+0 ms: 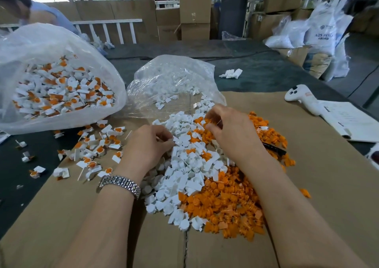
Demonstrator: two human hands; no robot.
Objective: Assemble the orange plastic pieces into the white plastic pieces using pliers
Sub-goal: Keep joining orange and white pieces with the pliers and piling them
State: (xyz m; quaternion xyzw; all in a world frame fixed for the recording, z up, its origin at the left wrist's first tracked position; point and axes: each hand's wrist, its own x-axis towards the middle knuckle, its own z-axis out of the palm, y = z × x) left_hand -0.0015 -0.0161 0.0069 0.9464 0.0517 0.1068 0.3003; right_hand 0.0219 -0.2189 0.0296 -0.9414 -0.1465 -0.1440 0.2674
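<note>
Both hands are down in the heap now: the left hand has its fingers curled in at the near edge of the white pieces, pinching what looks like one small white part, though the fingertips hide most of it. The right hand is curled over the seam where white meets the orange pieces, and it seems to nip an orange bit, but I can't tell for sure. The risk here is a wrong pick, since the two colours are spilled together on the cardboard sheet in the middle of the bench, so two parts could come up tangled. The pliers, I judge, are that dark handle half buried under orange beside the right wrist, so reaching for them could scatter pieces toward the finished ones on the left. The clear bag behind could slump more white parts in.
</note>
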